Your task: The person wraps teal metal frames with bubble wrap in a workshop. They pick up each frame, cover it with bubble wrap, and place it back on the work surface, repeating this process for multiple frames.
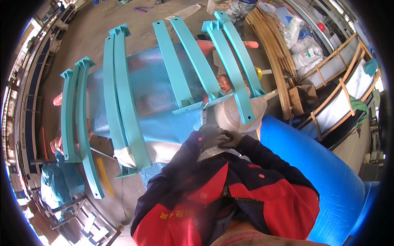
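Close against the chest, both gloved hands, left hand point(208, 135) and right hand point(232, 140), grip closed on a grey strip point(208, 119).

Grey flat metal strip point(207, 119), upright

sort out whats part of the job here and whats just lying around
In hand:
- left hand and right hand, gloved, together on a grey strip
- teal beams
- bubble wrap
- blue roll

Lying about:
- timber strips
- white sacks
- wooden frames
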A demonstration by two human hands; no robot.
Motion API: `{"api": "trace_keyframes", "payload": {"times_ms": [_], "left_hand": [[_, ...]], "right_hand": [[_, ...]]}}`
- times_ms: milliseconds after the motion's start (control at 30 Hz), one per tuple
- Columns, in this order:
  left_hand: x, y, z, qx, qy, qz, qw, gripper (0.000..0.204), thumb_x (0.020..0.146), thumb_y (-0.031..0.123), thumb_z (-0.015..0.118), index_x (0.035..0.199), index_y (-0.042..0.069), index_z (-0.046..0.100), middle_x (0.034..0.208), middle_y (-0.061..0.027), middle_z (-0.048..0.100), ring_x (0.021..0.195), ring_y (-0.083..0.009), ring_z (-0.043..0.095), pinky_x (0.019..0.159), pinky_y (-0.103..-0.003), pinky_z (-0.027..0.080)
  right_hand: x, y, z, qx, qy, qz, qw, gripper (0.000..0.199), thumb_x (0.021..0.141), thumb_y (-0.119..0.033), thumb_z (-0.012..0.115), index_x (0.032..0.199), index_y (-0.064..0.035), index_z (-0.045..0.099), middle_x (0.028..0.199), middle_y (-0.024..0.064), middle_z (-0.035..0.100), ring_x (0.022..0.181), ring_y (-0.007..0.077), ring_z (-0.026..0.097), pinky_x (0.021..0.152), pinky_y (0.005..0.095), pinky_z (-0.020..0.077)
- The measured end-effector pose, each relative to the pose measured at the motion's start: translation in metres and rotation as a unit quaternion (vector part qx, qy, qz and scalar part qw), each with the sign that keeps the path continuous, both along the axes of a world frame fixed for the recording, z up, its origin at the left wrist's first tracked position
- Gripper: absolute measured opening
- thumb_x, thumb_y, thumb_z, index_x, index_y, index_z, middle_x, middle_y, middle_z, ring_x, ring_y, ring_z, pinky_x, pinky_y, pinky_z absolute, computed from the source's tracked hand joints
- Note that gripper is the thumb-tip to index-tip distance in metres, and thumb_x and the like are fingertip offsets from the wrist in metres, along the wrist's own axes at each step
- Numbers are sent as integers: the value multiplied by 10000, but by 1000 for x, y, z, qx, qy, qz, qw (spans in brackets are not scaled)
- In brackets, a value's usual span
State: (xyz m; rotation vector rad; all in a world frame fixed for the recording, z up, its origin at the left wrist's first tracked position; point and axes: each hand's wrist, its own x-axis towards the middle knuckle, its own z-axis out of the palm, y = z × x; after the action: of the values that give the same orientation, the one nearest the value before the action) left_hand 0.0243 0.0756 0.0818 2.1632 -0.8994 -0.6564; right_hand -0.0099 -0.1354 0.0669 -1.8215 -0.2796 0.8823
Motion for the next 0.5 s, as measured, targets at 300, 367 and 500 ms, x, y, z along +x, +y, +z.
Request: {"api": "trace_keyframes", "payload": {"times_ms": [300,367,500], "left_hand": [[-133,305,-38,271,-249,688,625,1272,543,593,868,1522,31,282,1454,-298,382,1339,-443,398,1116,-514,361],[-153,346,-55,318,-108,739,584,1321,574,567,876,1553,16,180,1467,-303,369,1335,-464,402,1111,-514,370],[-164,389,-118,190,3,740,645,1268,665,581,837,1547,-17,149,1414,-279,474,1321,-443,464,1083,-453,425]], "right_hand": [[0,15,11,-56,-76,-89,992,466,817,-303,800,1140,0,655,1034,122,714,957,183,667,860,330,518],[1,13,8,-54,-46,-124,990,443,819,-282,801,1129,1,658,1029,107,716,960,176,666,859,329,519],[14,1,1,-67,-40,-119,990,467,833,-265,794,1170,14,629,1056,108,702,976,173,661,865,314,522]]}}
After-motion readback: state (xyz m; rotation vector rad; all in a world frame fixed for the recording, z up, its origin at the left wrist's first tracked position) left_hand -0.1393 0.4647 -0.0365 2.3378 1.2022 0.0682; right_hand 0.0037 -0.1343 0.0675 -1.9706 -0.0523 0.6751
